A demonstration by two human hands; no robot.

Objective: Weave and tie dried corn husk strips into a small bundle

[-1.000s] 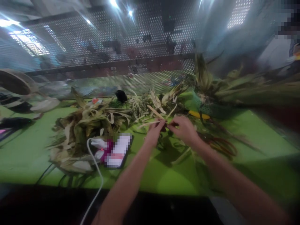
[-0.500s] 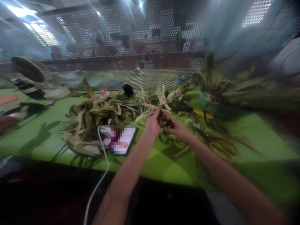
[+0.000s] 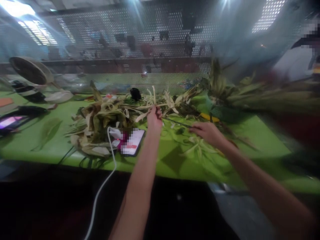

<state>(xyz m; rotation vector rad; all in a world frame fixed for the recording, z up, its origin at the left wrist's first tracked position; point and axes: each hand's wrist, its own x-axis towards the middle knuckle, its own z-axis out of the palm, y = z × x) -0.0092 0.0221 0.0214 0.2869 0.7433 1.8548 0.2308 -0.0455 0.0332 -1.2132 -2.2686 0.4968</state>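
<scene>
1. Strips of pale, flat, dried plant fibre (image 3: 154,96) splay upward and sideways from the person's left hand (image 3: 155,117), above a counter (image 3: 167,163) with a smooth, bright green surface.
2. The left hand's grip is closed around the base of these strips; blur hides how each finger bears on them.
3. One thin, dark, straight strand (image 3: 176,122) spans the gap between the hands; the right hand (image 3: 206,132) has its grip pinched on the nearer end.
4. Judging by that straight line, the step in hand is tensioning the strand against the gathered strips.
5. The next move seems to call for a firm left grip and an even, controlled pull from the right, lest the strips slip or the strand snap.
6. Farther out, loose yellow-green strips (image 3: 198,148) lie below the right hand; a large heap of brownish-green dried leaves (image 3: 105,116) sits to the left, beside a dark-edged phone with a lit screen (image 3: 136,141).
</scene>
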